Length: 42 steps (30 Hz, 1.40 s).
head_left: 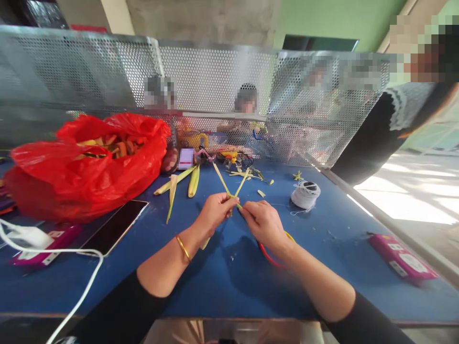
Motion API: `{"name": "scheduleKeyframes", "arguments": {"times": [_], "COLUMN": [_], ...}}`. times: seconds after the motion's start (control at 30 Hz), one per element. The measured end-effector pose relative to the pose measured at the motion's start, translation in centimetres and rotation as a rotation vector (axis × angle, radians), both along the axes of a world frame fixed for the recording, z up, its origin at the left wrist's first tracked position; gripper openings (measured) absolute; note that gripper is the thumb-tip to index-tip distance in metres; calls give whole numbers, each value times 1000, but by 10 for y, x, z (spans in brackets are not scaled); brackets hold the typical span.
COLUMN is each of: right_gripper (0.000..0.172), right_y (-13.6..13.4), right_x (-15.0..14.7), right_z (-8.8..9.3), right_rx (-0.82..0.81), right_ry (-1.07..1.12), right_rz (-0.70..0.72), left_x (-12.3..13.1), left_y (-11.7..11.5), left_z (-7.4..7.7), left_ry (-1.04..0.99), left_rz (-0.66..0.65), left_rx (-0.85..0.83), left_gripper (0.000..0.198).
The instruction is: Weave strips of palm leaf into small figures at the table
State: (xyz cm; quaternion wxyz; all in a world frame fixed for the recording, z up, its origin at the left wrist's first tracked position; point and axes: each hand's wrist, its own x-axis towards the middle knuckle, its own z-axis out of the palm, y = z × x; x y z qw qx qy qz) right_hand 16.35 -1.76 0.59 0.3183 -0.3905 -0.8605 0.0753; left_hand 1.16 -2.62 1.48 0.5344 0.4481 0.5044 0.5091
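Over the middle of the blue table (222, 272), my left hand (214, 211) and my right hand (263, 221) meet, both pinched on thin yellow-green leaf strips (229, 186). The strips cross between my fingertips and fan away from me in a V. A gold bangle (182, 247) circles my left wrist. Under my right wrist lies a red and yellow ring (268, 255), partly hidden by the hand.
A red plastic bag (82, 167) holding leaf pieces fills the left. Loose leaf strips (179, 184) lie beside it. A phone (114, 227), a white cable (71, 267), a spool of white thread (305, 193) and a pink packet (401, 258) surround me. A perforated metal screen (215, 86) closes the back; people sit behind it, and another person stands at right.
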Motion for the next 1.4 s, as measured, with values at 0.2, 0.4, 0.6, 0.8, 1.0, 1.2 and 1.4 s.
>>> {"name": "scheduleKeyframes", "arguments": {"times": [0.2,0.4,0.6,0.8,1.0,1.2,1.4], "right_gripper": [35,45,37,36,51,20,18], "right_y": [8,21,26,34,33,24,26], "right_x": [-4,-18,-27,-34,-14,-5,-16], "right_z": [4,12,22,9,10,25,5], "right_rx": [-499,-924,-929,-817,-534,-21,-559], "right_ry": [352,930,931,928,509,231,416], "right_rz": [-15,25,76,26,-131,-74,-27], "left_x": [-6,-8,-9,-8,-4,3,7], "left_y": [1,-2,-3,0,-1,-8,-6], "left_z": [3,7,7,5,4,7,-2], "left_ry": [-22,6,28,61,118,160,249], "left_rz": [-38,-120,-87,-106,-92,-207,-227], "left_rx": [2,-35,-28,-83,-143,-61,7], "left_gripper": [29,40,38,29,19,23,29]}}
